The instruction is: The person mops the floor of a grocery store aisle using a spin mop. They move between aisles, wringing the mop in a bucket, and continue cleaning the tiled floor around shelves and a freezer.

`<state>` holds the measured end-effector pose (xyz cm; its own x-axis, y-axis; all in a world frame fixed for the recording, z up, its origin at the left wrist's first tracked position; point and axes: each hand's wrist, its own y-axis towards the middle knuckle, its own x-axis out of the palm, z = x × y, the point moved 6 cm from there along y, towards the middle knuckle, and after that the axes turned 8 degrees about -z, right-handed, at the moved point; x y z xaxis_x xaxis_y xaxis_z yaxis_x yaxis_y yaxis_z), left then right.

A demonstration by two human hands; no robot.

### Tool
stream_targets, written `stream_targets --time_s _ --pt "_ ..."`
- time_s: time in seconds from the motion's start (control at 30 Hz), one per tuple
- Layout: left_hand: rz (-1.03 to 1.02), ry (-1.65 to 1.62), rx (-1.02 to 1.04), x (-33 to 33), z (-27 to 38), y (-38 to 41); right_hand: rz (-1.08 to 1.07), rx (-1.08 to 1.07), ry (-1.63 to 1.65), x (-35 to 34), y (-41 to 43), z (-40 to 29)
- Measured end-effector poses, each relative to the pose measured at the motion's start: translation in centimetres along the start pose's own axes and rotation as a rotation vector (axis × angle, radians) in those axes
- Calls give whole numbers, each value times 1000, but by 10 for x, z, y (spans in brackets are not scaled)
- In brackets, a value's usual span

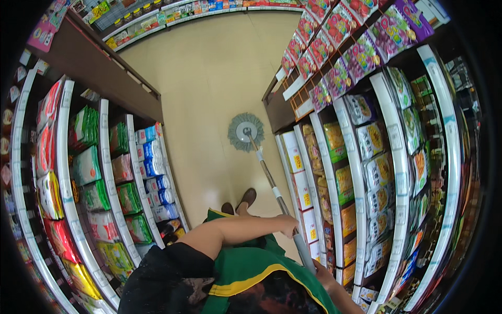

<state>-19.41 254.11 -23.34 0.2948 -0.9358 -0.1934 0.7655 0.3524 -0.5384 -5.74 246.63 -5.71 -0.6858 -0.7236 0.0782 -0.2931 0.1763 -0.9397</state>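
A round mop head (235, 133) with grey-green strands and a white disc rests flat on the tiled floor (204, 78) ahead of me. Its metal mop handle (269, 176) slants back towards my right side. My left hand (289, 226) reaches across my body and is closed around the handle just above its grey grip (304, 249). Lower in the picture, my right hand (321, 271) holds the grip near its end, with some fingers hidden. Between my arms and the floor hangs a green apron (251, 257) with yellow trim.
Shop shelves (105, 129) with bagged goods line my left. On my right, shelves (345, 125) hold packaged food, and snack packets (333, 51) hang from an orange wire rack (300, 108). Brown end panels (117, 74) flank the aisle. Another stocked shelf (208, 13) crosses the far end.
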Motion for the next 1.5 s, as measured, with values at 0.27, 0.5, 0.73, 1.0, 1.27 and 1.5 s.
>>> stream_targets --time_s 0.27,0.5,0.73,1.0,1.27,1.5 --pt "251 529 -316 -113 -73 -18 72 -84 -328 -22 105 -107" --pt "670 550 -876 -330 -248 -92 11 -310 2 -5 286 -342" --pt "534 748 -510 -430 -310 -149 -68 -134 275 26 338 -422" --pt "-112 544 304 -283 -189 -99 51 280 330 42 183 -284" --pt "-223 449 396 -217 -139 -80 204 478 455 31 108 -150" --pt "-23 573 132 -351 -278 -105 121 296 -218 47 247 -376"
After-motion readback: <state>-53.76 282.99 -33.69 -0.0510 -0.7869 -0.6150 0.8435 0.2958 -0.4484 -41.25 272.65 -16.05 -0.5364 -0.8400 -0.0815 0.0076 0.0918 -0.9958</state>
